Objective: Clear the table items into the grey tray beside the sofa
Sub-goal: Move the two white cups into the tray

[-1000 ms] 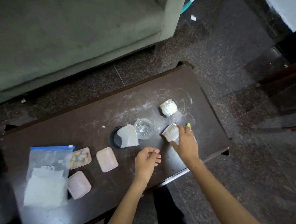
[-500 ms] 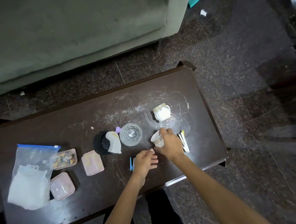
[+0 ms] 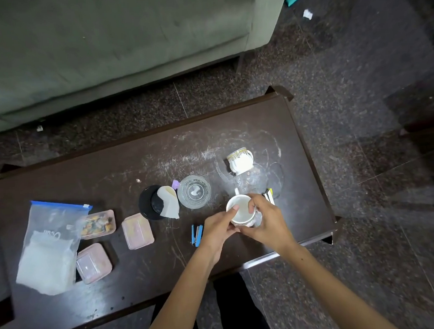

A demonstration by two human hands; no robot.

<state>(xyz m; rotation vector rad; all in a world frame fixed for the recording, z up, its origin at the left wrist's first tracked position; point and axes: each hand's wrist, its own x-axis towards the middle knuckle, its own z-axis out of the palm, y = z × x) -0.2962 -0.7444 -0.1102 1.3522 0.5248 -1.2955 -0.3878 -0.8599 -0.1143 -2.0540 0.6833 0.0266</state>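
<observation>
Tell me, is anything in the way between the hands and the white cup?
No. Both hands are already on the white cup: the right hand grips its side and the left hand holds its near rim, over the table. The grey tray is not in view, so that path cannot be judged.

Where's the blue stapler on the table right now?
In the head view, the blue stapler lies on the table near its front edge, just left of the left hand, below the glass bowl.
</observation>
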